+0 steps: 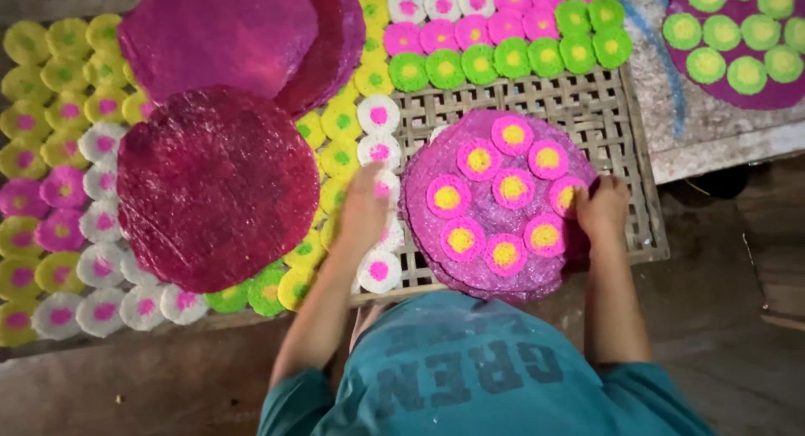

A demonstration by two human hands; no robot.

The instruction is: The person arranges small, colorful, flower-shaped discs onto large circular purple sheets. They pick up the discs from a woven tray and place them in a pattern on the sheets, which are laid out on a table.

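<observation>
A large purple round sheet [422, 166] lies on a woven bamboo tray [587, 109], with several small pink discs with yellow centres [513, 187] on top of it. My right hand [601, 208] curls around the sheet's right edge, beside one pink disc. My left hand [366, 208] is blurred. It rests on small white discs with pink centres [379, 270], just left of the purple sheet. Whether it touches the sheet is unclear. My teal shirt fills the bottom of the head view.
A dark red round sheet [214, 189] and stacked magenta sheets [218, 29] lie over rows of yellow, white, pink and green discs [511, 59]. At the far right, another purple sheet [738, 96] carries green discs on a grey slab [713, 138]. Below is brown floor [738, 319].
</observation>
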